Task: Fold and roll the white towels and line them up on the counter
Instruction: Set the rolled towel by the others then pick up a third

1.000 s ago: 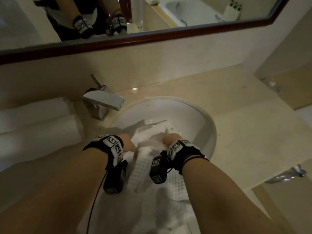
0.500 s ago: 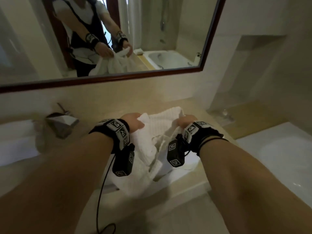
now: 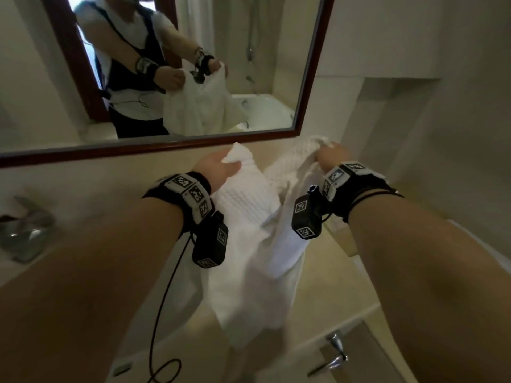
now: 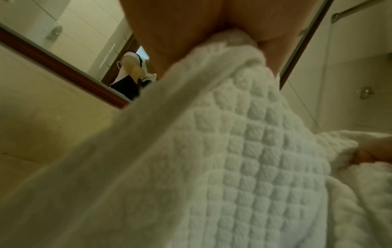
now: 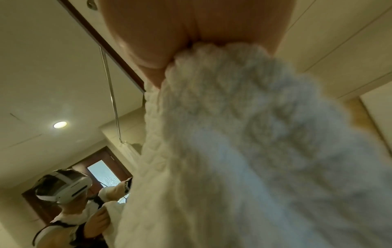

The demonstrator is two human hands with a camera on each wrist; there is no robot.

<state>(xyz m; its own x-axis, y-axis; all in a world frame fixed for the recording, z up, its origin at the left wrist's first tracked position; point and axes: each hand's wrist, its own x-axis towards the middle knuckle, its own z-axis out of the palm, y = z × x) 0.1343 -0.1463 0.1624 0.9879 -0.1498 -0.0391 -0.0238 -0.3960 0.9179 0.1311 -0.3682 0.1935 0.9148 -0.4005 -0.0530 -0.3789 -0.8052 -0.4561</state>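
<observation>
The left hand (image 3: pixel 214 168) is gripping one upper corner of a white waffle-weave towel (image 3: pixel 249 244), with a tuft of cloth poking out above the curled fingers. The right hand (image 3: pixel 330 158) is clutching the other upper part of the towel, bunched in its fist. Both hands are holding the towel up in the air, in front of the mirror (image 3: pixel 166 64) on the far wall, and the cloth is hanging down between the forearms, creased and sagging in the middle. Its lower end is dangling over the near edge of the beige counter (image 3: pixel 326 294); whether it is touching the counter cannot be told. A chrome faucet (image 3: pixel 23 230) is standing at the left. In the left wrist view the towel (image 4: pixel 244 151) is running up into the left hand (image 4: pixel 169 33), and in the right wrist view the towel (image 5: pixel 233 134) is pinched by the right hand (image 5: pixel 169 33).
</observation>
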